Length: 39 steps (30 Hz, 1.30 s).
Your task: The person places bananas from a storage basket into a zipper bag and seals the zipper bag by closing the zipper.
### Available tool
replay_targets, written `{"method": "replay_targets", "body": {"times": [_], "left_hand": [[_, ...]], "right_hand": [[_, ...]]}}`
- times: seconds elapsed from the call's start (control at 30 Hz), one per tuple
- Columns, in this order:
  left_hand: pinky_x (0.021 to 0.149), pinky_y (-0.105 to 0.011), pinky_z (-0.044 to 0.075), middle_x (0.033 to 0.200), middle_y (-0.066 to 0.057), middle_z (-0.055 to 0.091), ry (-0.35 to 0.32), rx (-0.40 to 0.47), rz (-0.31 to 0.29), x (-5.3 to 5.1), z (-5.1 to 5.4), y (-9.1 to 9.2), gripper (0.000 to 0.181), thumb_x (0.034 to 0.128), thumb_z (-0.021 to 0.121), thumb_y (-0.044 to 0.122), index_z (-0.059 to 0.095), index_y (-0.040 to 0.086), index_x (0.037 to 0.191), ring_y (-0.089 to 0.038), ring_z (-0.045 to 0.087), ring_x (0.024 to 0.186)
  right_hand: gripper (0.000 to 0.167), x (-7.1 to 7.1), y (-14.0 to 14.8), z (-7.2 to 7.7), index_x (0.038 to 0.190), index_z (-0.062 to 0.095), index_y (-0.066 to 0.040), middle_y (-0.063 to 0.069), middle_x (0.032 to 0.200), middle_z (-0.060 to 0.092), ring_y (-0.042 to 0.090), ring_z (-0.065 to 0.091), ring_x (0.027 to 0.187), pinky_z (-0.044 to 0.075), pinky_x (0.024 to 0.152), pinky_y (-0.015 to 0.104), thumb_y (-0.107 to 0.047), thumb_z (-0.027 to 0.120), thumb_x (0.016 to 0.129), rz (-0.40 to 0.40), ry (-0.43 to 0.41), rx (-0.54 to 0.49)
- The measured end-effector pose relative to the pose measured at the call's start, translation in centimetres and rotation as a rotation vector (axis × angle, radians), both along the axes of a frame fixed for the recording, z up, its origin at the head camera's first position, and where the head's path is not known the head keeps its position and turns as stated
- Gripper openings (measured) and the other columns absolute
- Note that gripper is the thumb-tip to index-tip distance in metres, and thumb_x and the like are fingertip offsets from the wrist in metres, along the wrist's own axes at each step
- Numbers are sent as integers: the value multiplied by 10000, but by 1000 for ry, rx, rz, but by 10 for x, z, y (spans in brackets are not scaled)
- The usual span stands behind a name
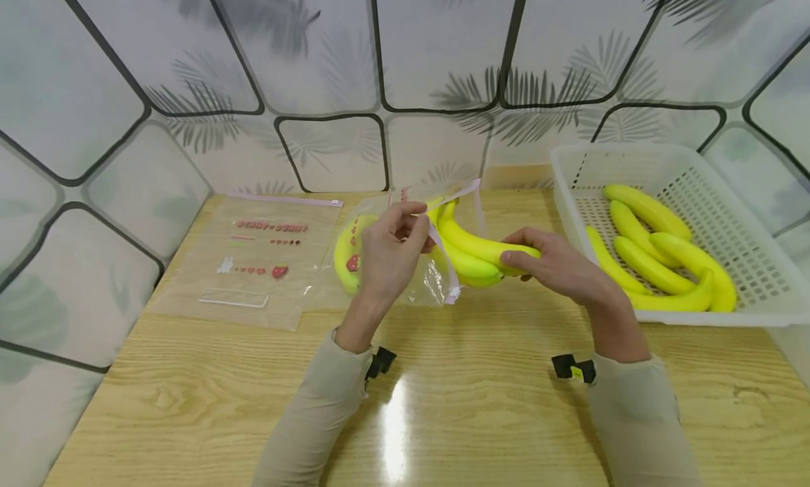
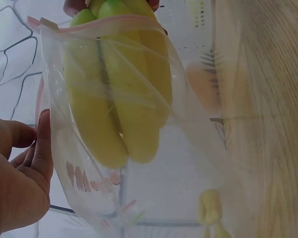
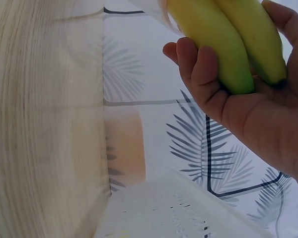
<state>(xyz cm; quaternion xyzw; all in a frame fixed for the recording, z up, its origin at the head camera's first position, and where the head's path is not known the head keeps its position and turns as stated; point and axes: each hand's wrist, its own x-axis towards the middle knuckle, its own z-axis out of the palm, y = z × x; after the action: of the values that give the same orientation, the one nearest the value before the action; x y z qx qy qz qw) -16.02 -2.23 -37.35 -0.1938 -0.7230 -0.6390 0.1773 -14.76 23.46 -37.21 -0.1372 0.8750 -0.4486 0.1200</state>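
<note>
Far left of the frame there's a flat zip bag (image 1: pixel 243 263) with pink lettering and a strawberry print, lying on the bench (image 1: pixel 481 395) with its right edge against or under the next bag, can't tell which. Just left of center, the left hand (image 1: pixel 392 249) pinches the mouth edge of that clear bag (image 1: pixel 425 284), thumb and fingertips together, and blocks a chunk of it from the head view. More yellow shows through the plastic left of that hand. Mid-frame, a banana bunch (image 1: pixel 476 251) sits partway in the bag mouth, the pink zip strip crossing it. The right hand (image 1: pixel 560 265) is wrapped around its greenish end. Right side: a white basket (image 1: pixel 715 320) holding loose bananas (image 1: pixel 653 264), just beside the right wrist. Leaf-print wall (image 1: pixel 443 51) behind everything.
</note>
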Motion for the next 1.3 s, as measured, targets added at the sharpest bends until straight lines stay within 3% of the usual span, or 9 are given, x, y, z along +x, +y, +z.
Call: {"method": "replay_targets", "body": {"times": [0.43,0.93,1.3], "left_hand": [[588,-282,603,766,-187,698,22,8,-11,0,0,-1,173,948,587,-23,650,-105,1088,-260,683,631],[591,-302,607,774,-214,684,29,58,-29,1,3,-3,177,948,586,-34,645,-116,1094,-306,678,651],[593,-308,608,770,-218,678,21,74,-44,1,3,-2,174,948,582,-43,649,-117,1091,-306,674,655]], "right_hand": [[322,-2,4,-6,1235,560,30,145,1085,605,224,586,934,530,818,311,-213,534,1024,36,-63,-96],[314,-7,-1,-15,1177,501,42,170,1177,525,228,574,1028,542,875,357,-229,548,1026,58,-138,-203],[299,-11,-1,-22,1152,517,31,156,1141,549,261,580,962,534,855,397,-238,545,1023,53,-175,-213]]}}
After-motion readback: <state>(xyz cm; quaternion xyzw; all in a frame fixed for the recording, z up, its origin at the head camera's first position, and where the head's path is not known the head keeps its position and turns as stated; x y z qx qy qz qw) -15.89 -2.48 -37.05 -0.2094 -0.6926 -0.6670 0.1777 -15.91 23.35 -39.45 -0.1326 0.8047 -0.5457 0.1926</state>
